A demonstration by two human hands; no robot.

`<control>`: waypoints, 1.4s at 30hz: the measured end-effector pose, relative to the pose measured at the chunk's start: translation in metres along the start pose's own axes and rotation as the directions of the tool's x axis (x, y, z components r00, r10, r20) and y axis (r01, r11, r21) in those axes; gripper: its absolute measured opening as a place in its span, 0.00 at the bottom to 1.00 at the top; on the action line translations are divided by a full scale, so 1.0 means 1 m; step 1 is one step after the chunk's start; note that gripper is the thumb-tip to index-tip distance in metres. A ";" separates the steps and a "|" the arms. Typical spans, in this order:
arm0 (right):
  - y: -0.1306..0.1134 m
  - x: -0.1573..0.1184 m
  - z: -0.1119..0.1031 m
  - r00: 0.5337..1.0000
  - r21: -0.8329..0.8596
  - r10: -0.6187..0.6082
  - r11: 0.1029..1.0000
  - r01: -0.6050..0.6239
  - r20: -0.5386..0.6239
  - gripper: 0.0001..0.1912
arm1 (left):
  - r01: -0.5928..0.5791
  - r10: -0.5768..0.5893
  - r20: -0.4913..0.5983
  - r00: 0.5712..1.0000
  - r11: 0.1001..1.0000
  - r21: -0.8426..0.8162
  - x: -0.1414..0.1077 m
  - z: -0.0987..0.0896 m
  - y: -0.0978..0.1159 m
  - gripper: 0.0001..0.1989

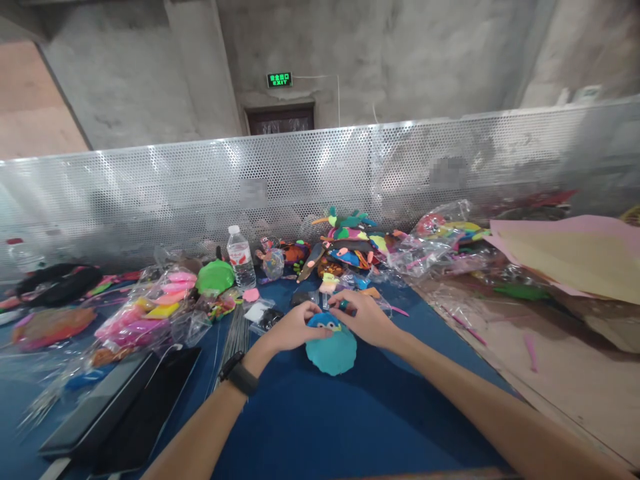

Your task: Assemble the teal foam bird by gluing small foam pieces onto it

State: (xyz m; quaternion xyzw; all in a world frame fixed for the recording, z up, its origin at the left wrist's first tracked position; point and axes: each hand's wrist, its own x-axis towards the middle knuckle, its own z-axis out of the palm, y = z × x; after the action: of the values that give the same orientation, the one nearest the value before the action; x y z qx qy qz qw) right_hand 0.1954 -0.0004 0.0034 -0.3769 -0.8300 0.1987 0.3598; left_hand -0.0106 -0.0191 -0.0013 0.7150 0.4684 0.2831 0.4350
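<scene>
A flat turquoise clay figure (331,355) lies on the blue table top, with a darker blue head bearing white eyes and a small yellow part. My left hand (299,327) is curled at the head's left side, its thumb across the face. From the right, my right hand (364,317) reaches over the top of the head with bent fingers and its thumb close by. A small dark teal spot shows at the right fingers; whether it is clay or a ring I cannot tell. The fingertips partly hide the top of the head.
Behind the hands is a heap of colourful clay figures (345,250). A water bottle (241,259) and bagged clay (145,320) stand left, near thin wires (235,340). Two dark phone-like slabs (147,410) lie front left. Cardboard (575,393) covers the right; a perforated metal panel (320,173) rises behind.
</scene>
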 end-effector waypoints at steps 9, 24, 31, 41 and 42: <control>0.006 0.002 0.001 0.993 -0.083 -0.035 0.996 0.026 -0.109 0.21 | 0.003 -0.011 -0.032 0.999 0.975 -0.222 0.001 -0.001 0.010 0.18; 0.004 0.002 0.000 0.997 -0.070 -0.035 0.997 0.030 -0.067 0.20 | 0.092 -0.109 -0.046 0.993 0.955 -0.283 -0.004 -0.001 0.018 0.22; 0.000 0.001 -0.002 0.998 -0.026 -0.043 0.999 0.041 -0.043 0.19 | 0.083 -0.098 -0.048 0.994 0.966 -0.247 -0.004 -0.001 0.017 0.22; -0.002 0.001 -0.003 0.997 -0.017 -0.070 0.997 0.070 -0.029 0.14 | 0.062 -0.075 -0.048 0.996 0.970 -0.235 -0.006 -0.001 0.021 0.20; -0.003 0.001 -0.003 0.997 -0.014 -0.073 0.997 0.073 -0.029 0.14 | 0.066 -0.082 -0.056 0.995 0.970 -0.233 -0.006 -0.001 0.022 0.20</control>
State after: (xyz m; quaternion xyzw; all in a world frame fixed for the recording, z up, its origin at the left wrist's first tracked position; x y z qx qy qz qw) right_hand 0.1959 -0.0011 0.0074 -0.3514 -0.8392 0.1747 0.3766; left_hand -0.0050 -0.0284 0.0188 0.6321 0.4726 0.3423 0.5098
